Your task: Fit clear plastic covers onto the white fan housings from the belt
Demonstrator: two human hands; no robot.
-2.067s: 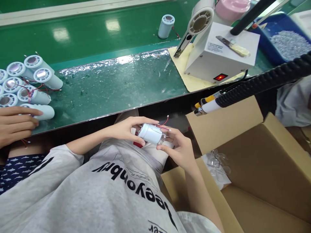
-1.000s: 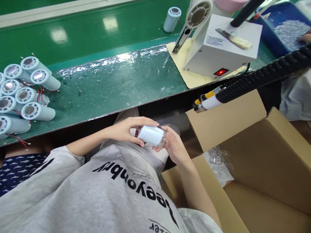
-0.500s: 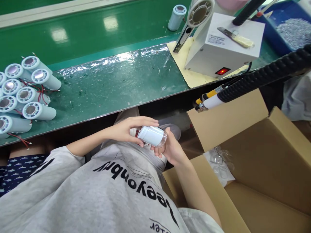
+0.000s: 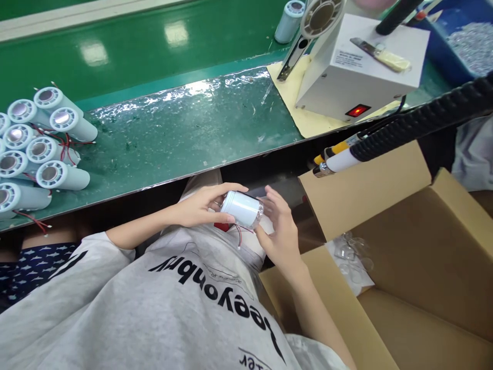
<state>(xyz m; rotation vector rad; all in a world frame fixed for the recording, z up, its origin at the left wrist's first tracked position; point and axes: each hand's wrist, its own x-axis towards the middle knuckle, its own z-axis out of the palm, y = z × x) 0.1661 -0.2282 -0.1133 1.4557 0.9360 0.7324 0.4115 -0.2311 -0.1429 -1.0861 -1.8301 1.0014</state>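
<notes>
Over my lap, a light blue cylinder (image 4: 242, 206) lies tilted, with clear plastic (image 4: 257, 215) showing past its right end. My left hand (image 4: 200, 205) is closed around its left end, thumb below and fingers along the top. Thin red wires (image 4: 240, 236) with a small white connector hang beneath the cylinder. On the right, my right hand (image 4: 280, 231) has its fingers spread and curved around the clear end. Its thumb tip is close to the plastic; I cannot tell whether they touch.
Several similar cylinders (image 4: 52, 174) with red wires stand on the green bench (image 4: 173, 139) at left; another cylinder (image 4: 289, 21) is farther back. At right are a white box (image 4: 362, 72) with a lit red switch, a black corrugated hose (image 4: 419, 121), an open carton (image 4: 416, 257) and a blue bin (image 4: 442, 31).
My right hand has loosened from the cylinder's clear end and spread its fingers. The cylinder has turned, and its red wires now hang below it. My left hand still holds it.
</notes>
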